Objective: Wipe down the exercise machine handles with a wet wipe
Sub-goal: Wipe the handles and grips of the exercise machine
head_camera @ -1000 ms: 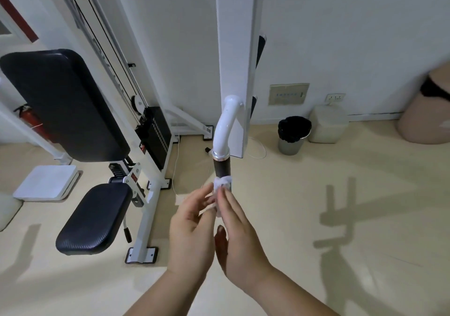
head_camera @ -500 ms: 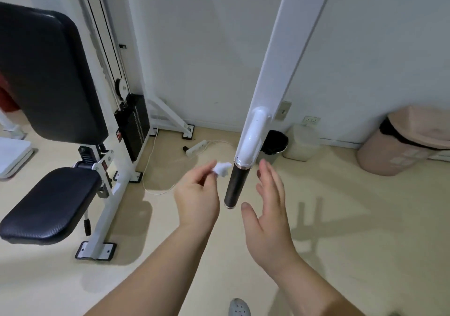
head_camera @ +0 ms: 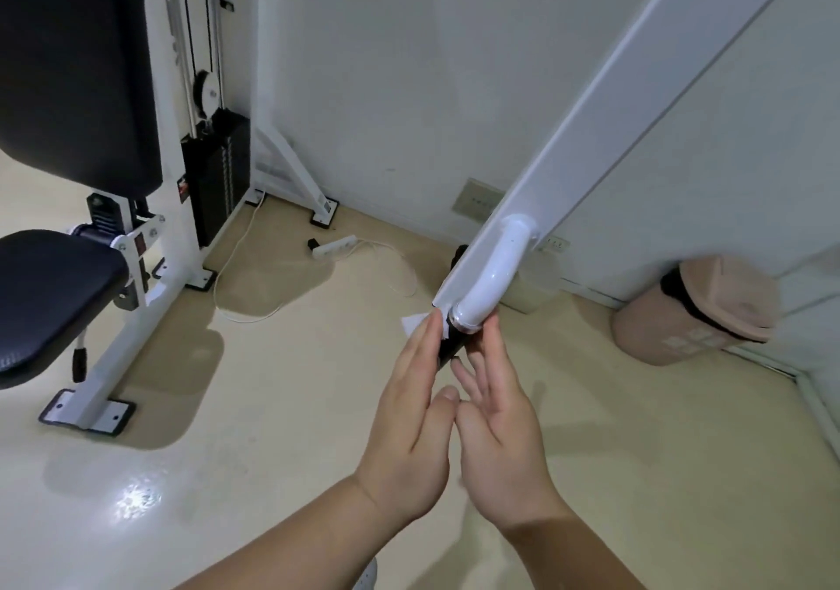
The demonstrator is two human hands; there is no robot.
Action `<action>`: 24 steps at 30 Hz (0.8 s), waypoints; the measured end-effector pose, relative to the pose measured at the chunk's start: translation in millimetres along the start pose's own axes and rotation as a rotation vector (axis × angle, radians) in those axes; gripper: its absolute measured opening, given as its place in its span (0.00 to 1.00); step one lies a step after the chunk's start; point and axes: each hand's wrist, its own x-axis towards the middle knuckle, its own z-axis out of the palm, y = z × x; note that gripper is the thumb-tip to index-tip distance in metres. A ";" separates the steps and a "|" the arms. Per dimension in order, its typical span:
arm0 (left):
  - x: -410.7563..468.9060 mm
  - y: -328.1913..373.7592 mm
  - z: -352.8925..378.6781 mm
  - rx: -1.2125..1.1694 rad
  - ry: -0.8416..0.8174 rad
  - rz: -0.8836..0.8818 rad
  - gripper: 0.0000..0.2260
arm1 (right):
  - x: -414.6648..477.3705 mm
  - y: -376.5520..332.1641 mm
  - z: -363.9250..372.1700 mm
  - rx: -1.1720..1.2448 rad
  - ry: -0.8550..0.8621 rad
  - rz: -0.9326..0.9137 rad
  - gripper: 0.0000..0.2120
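Left hand point(head_camera: 409, 412) and right hand point(head_camera: 495, 416) now nearer one handle point(head_camera: 493, 280); one wipe point(head_camera: 416, 322).

2 bare forearms point(head_camera: 291, 539); left hand point(head_camera: 409, 412), right hand point(head_camera: 495, 416), short plain nails. Pale shoe tip point(head_camera: 367, 575) below left hand.

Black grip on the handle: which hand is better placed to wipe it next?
Left. The left hand presses the wet wipe against the grip just below the chrome collar; the right hand is open beside it, holding nothing.
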 end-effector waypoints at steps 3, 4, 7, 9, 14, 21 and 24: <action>-12.5 -17.2 -3.3 0.083 -0.031 0.019 0.31 | 1.0 -1.1 -0.1 0.002 -0.016 0.012 0.44; -16.4 -25.7 -5.8 0.114 -0.030 0.016 0.31 | 1.2 -0.4 0.5 0.002 -0.013 0.016 0.44; -16.5 -29.0 -6.2 0.149 -0.023 0.035 0.32 | 2.6 -0.5 2.1 0.008 -0.018 0.019 0.45; -7.6 -16.9 -2.4 0.160 -0.009 0.101 0.31 | 5.2 -2.6 2.8 0.006 -0.032 0.009 0.46; -7.7 -30.9 -11.9 0.311 -0.038 0.167 0.40 | 9.4 -7.5 3.5 0.021 -0.019 0.007 0.46; -6.3 -38.9 -12.8 0.521 -0.044 0.294 0.46 | 10.2 -13.6 12.1 0.030 -0.009 0.022 0.41; -2.7 -43.9 -17.4 0.549 -0.020 0.266 0.47 | 14.1 -19.0 11.6 0.092 -0.051 0.060 0.42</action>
